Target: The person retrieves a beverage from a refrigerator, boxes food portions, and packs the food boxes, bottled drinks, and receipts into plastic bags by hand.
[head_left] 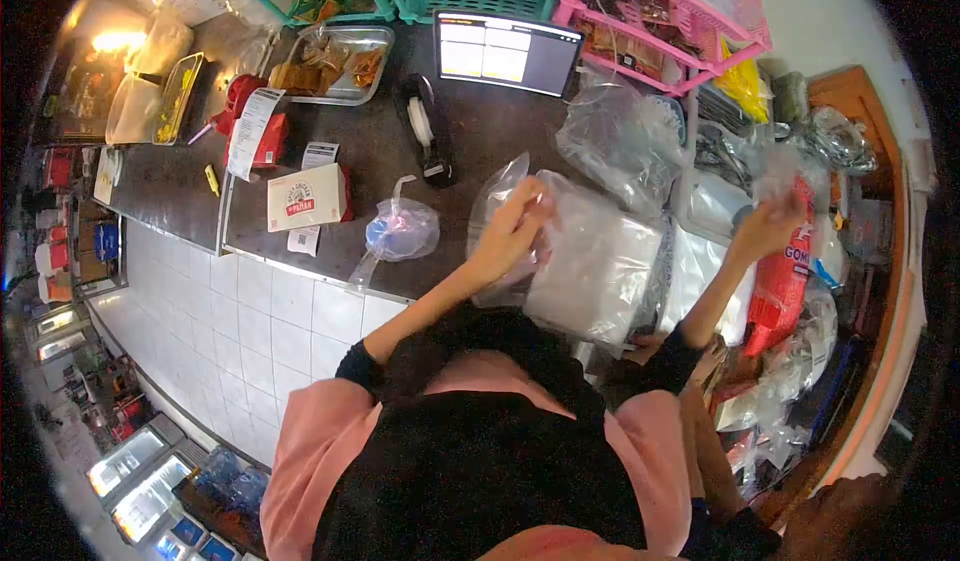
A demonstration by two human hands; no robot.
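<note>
1. Black cloth point(480, 471) over a pink top point(325, 436) is filling the space nearest the camera, at six o'clock of the clear plastic bags.
2. Dark counter point(500, 133) is spreading beyond, from nine o'clock to twelve.
3. Clear plastic bags point(595, 271) are lying stacked and glossy between the two forearms, showing no writing that can be read.
4. Red pack point(778, 296) is lying at three o'clock of them, showing large letters that begin "GOM"; the remainder is blurring out.
5. Tablet point(510, 53) is standing at eleven o'clock, lit, its lines too small to read.
6. White box point(305, 198) is sitting between nine and ten, showing "PAMAN" on a red label under smaller, unclear lettering.
7. Left hand point(517, 216) is bending its fingers inward over the stack's ten-o'clock edge; whether it is pinching film, I cannot tell.
8. Right hand point(770, 226) is blurring beside the red pack's upper end, between two and three; its grip I cannot tell.
9. Long receipt point(255, 131) is hanging near ten, its print too fine to read.
</note>
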